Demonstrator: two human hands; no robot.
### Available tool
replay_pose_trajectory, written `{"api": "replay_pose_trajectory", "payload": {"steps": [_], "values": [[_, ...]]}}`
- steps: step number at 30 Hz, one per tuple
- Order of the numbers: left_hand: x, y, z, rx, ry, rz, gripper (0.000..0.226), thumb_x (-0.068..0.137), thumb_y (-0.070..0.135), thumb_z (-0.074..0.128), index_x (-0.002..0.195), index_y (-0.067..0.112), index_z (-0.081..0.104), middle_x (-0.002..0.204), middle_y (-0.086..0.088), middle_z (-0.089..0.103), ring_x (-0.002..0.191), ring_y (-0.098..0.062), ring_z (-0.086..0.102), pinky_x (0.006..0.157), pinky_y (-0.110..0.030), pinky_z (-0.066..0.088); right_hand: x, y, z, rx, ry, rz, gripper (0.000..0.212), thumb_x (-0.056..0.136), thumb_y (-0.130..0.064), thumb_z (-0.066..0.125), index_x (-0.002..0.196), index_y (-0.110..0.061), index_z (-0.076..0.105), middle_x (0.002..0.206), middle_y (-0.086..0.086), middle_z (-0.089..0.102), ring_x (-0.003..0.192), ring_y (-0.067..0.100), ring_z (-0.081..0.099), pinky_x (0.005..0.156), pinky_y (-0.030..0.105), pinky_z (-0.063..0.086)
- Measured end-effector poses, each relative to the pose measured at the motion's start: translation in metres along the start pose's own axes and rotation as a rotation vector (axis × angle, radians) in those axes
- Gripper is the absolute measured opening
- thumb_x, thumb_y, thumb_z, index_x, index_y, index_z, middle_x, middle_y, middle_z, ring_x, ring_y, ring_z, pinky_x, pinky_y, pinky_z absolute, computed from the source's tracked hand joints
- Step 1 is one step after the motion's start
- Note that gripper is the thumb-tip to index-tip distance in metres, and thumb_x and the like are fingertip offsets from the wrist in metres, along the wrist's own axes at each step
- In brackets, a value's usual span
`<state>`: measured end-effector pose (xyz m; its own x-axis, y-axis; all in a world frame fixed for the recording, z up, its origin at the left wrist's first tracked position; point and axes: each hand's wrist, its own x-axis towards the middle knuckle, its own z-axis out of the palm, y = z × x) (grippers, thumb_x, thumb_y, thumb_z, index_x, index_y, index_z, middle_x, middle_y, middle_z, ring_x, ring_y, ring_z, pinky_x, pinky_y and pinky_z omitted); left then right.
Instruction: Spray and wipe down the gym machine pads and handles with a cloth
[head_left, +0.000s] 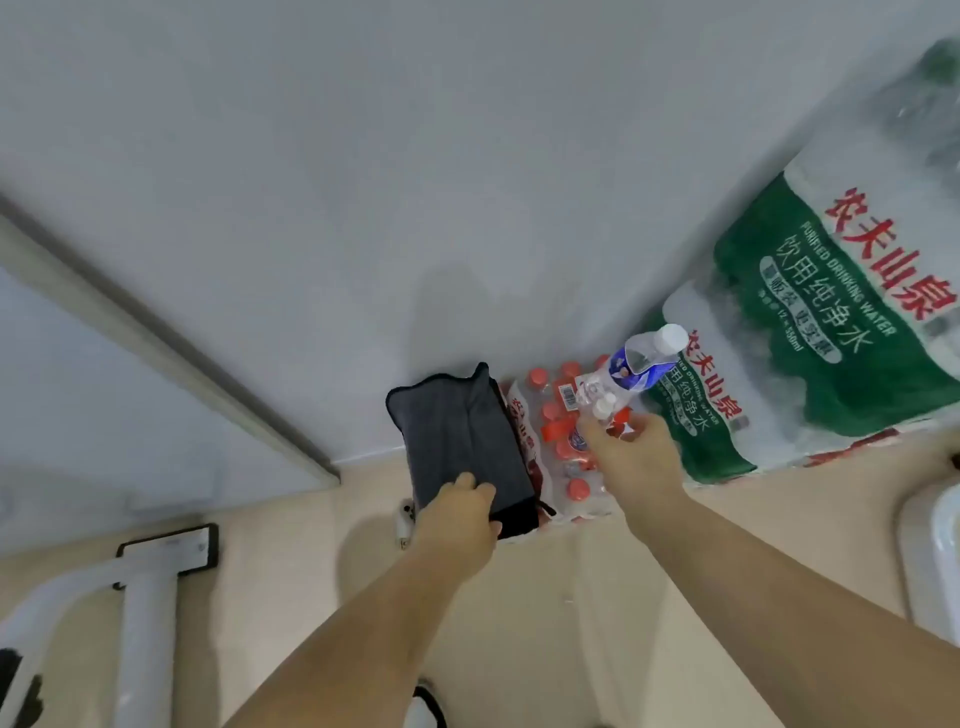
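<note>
Here we look down at 2 bare arms reaching toward the foot of a pale wall (415, 156). Our left hand (457, 514) is on the near end of a dark grey cloth (457, 431), thumb and forefinger on top and the other fingers curled round its edge, holding it. The cloth lies folded on a shrink-wrapped pack of red-capped bottles (566, 452), which stands on the beige floor (571, 597) against the wall.

Our right hand (634, 452) is just right of the cloth, above the same pack. Its fingers are closed around the lower part of a clear bottle (641, 364) with a blue label and a white cap. The bottle tilts up and to the right. A second small white cap shows beside the fingertips; we cannot tell whether it belongs to another bottle.

Further right, larger packs of water in green wrap (810, 322) sit against the wall. At the lower left, a white machine frame (145, 613) stands on the floor, well apart from both hands.
</note>
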<state>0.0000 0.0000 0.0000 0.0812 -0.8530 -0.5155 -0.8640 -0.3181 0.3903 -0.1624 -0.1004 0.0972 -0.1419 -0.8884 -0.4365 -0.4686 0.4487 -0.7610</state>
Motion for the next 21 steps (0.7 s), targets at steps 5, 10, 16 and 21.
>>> {"api": "replay_pose_trajectory", "payload": {"steps": [5, 10, 16, 21], "values": [[0.027, -0.008, 0.012, 0.106, 0.075, 0.012, 0.029, 0.101, 0.031, 0.059, 0.126, 0.016, 0.053, 0.128, -0.004, 0.039, 0.113, -0.026, 0.046, 0.086, -0.041, 0.054, 0.035, 0.013, 0.017, -0.074, 0.067, 0.007, 0.029, 0.092, -0.038, 0.081, 0.093, -0.024, 0.056, 0.086, -0.010, 0.060, 0.081, 0.019, 0.063, 0.091, 0.057, 0.061], [0.037, -0.017, 0.017, 0.069, 0.150, 0.010, 0.015, 0.105, 0.019, 0.048, 0.110, 0.018, 0.062, 0.112, 0.000, 0.047, 0.098, -0.021, 0.050, 0.078, -0.039, 0.055, 0.055, 0.026, 0.024, -0.197, 0.094, -0.061, 0.027, 0.095, -0.040, 0.077, 0.109, -0.023, 0.060, 0.090, -0.004, 0.063, 0.092, 0.026, 0.063, 0.086, 0.047, 0.058], [0.024, -0.006, -0.022, -0.232, 0.296, -0.062, 0.017, 0.108, 0.021, 0.040, 0.093, 0.018, 0.047, 0.080, 0.004, 0.054, 0.070, -0.017, 0.049, 0.059, -0.035, 0.040, 0.074, 0.028, 0.028, -0.243, 0.128, -0.032, 0.017, 0.099, -0.035, 0.072, 0.093, -0.023, 0.062, 0.081, -0.005, 0.060, 0.082, 0.023, 0.063, 0.076, 0.040, 0.051], [0.032, -0.003, -0.057, -0.507, 0.341, -0.097, 0.022, 0.109, 0.015, 0.039, 0.089, 0.025, 0.038, 0.078, -0.002, 0.050, 0.070, -0.017, 0.044, 0.063, -0.035, 0.038, 0.078, 0.030, 0.040, -0.222, 0.135, 0.000, 0.020, 0.098, -0.028, 0.074, 0.103, -0.014, 0.062, 0.086, 0.001, 0.061, 0.090, 0.031, 0.060, 0.079, 0.040, 0.045]]}}
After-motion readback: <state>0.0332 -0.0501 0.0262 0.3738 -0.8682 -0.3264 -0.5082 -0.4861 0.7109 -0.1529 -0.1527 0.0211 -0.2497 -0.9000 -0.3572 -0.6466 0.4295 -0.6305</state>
